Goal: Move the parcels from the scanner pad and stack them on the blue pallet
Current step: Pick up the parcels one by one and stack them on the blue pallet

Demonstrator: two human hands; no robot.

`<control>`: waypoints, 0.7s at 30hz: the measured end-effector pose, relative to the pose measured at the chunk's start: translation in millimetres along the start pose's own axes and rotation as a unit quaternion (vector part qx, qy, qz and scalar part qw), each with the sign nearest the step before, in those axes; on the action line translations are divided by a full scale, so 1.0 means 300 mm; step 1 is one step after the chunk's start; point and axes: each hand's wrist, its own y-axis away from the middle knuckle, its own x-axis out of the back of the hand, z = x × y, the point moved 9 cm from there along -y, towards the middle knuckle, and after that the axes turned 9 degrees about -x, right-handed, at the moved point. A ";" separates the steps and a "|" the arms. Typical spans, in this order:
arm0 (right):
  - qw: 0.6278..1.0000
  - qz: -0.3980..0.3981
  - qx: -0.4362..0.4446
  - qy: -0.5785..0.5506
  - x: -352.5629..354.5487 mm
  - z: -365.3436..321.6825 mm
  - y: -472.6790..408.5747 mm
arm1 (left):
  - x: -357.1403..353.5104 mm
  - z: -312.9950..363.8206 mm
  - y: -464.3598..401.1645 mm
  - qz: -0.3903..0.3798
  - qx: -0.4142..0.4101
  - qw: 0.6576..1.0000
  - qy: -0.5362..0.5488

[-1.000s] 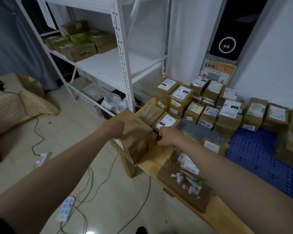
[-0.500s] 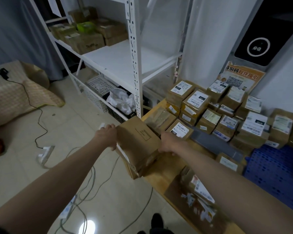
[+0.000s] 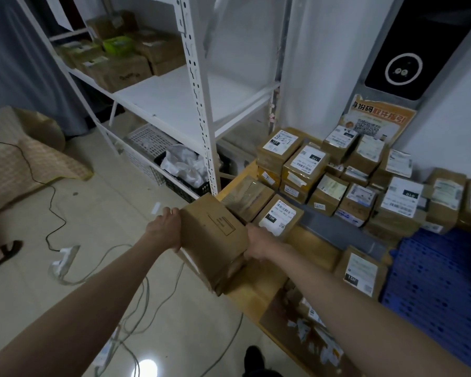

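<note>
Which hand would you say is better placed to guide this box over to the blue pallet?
The right hand, probably: it grips the cardboard box on the side facing the blue pallet. The left hand holds the far side, toward the floor.

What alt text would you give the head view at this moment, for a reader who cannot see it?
A person's left hand and right hand grip opposite sides of a plain cardboard box at the corner of a wooden table. Labelled parcels crowd the table behind it, a blue pallet lies to the right, and white metal shelving stands behind.
</note>
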 end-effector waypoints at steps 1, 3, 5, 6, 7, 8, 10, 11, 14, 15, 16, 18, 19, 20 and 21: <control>1.000 0.003 -0.002 -0.015 0.003 0.007 0.010 | 0.014 0.006 0.006 0.008 -0.005 1.000 0.005; 0.999 0.010 -0.006 -0.048 0.012 0.026 0.037 | 0.051 0.028 0.021 0.027 -0.019 0.999 0.010; 0.997 0.017 -0.014 -0.076 0.019 0.057 0.073 | 0.089 0.068 0.034 0.045 -0.040 0.998 0.017; 0.996 0.019 -0.021 -0.084 0.020 0.077 0.093 | 0.105 0.092 0.042 0.054 -0.052 0.997 0.024; 0.995 0.021 -0.030 -0.092 0.019 0.099 0.117 | 0.122 0.118 0.051 0.065 -0.063 0.995 0.032; 0.994 0.024 -0.041 -0.103 0.019 0.121 0.140 | 0.136 0.147 0.060 0.078 -0.072 0.993 0.043; 0.989 0.038 -0.058 -0.133 0.023 0.168 0.196 | 0.158 0.214 0.085 0.102 -0.092 0.988 0.068; 0.986 0.052 -0.063 -0.148 0.030 0.191 0.226 | 0.165 0.250 0.100 0.110 -0.101 0.985 0.085; 0.979 0.092 -0.077 -0.162 0.046 0.274 0.322 | 0.172 0.356 0.141 0.116 -0.117 0.978 0.132; 0.978 0.099 -0.089 -0.162 0.046 0.307 0.354 | 0.171 0.401 0.160 0.111 -0.131 0.976 0.136; 0.976 0.103 -0.102 -0.163 0.044 0.342 0.386 | 0.173 0.452 0.180 0.110 -0.155 0.973 0.129; 0.972 0.113 -0.131 -0.161 0.035 0.414 0.455 | 0.173 0.555 0.227 0.113 -0.207 0.968 0.085; 0.969 0.119 -0.146 -0.161 0.029 0.451 0.491 | 0.169 0.603 0.252 0.113 -0.231 0.964 0.067; 0.965 0.125 -0.160 -0.164 0.021 0.489 0.527 | 0.163 0.648 0.272 0.114 -0.254 0.959 0.058; 0.962 0.132 -0.170 -0.169 0.013 0.525 0.561 | 0.161 0.690 0.289 0.120 -0.274 0.953 0.057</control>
